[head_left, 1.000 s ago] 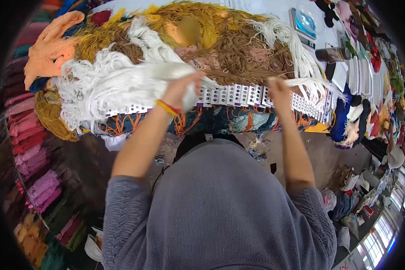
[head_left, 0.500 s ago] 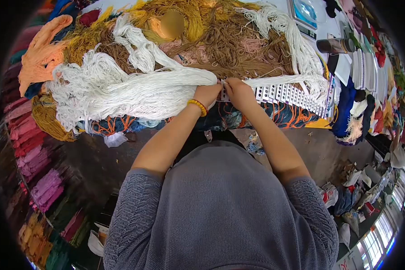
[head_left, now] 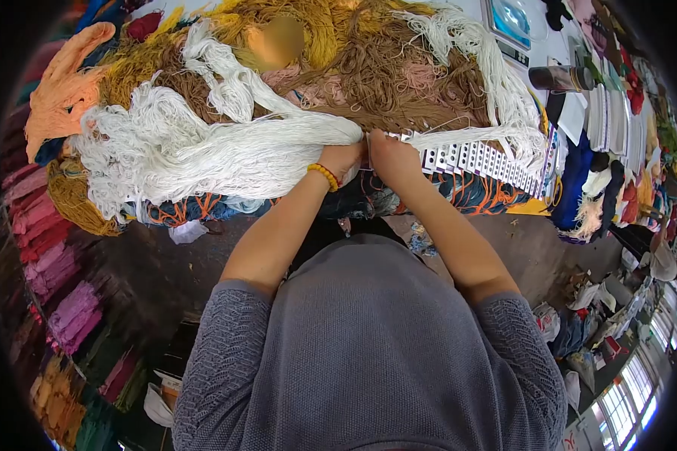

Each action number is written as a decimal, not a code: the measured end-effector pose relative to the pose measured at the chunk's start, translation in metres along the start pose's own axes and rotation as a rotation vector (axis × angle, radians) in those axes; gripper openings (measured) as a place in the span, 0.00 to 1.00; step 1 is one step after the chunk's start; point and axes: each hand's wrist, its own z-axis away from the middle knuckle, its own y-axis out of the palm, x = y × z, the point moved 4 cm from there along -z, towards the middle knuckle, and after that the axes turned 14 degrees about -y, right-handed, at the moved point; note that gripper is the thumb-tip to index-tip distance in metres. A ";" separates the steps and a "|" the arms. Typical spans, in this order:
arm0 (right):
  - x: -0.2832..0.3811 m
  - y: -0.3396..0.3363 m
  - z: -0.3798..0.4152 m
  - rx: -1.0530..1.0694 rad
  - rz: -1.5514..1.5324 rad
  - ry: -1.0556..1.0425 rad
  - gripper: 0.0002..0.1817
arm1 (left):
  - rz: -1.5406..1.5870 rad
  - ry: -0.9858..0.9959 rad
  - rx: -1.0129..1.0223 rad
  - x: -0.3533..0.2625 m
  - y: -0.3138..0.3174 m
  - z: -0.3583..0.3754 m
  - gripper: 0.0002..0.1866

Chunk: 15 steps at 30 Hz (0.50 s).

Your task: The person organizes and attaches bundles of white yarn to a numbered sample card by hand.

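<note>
My left hand (head_left: 341, 159), with a yellow bead bracelet (head_left: 325, 177) at its wrist, is closed at the right end of a thick hank of white yarn (head_left: 256, 154). Close beside it, my right hand (head_left: 396, 159) is curled with its fingertips bent inward; whatever they pinch is hidden. Under and to the right of this hand runs a row of overlapping white cards with punched holes (head_left: 489, 161). Thinner white yarn (head_left: 459, 137) lies along the top of the cards.
Brown yarn (head_left: 380, 71) and mustard yarn (head_left: 320, 30) are heaped behind my hands. A peach hank (head_left: 60, 98) lies at the left. At the back right are a scale (head_left: 510, 49) and a dark jar (head_left: 560, 77). Pink and purple bundles (head_left: 74, 316) line the left side.
My right hand has shifted slightly left and rolled over, its knuckles now more upward. The left hand stays at the hank's end, moving only slightly. The view has turned a little.
</note>
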 end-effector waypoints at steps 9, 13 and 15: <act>-0.015 -0.018 0.007 0.051 -0.552 0.325 0.15 | -0.768 0.561 -0.317 -0.058 0.012 0.047 0.13; -0.025 -0.011 0.014 0.069 -0.495 0.309 0.19 | -0.737 0.347 -0.380 -0.062 -0.027 0.053 0.13; -0.025 -0.009 0.014 0.100 -0.511 0.325 0.19 | -0.491 0.499 -0.317 -0.058 -0.055 0.056 0.09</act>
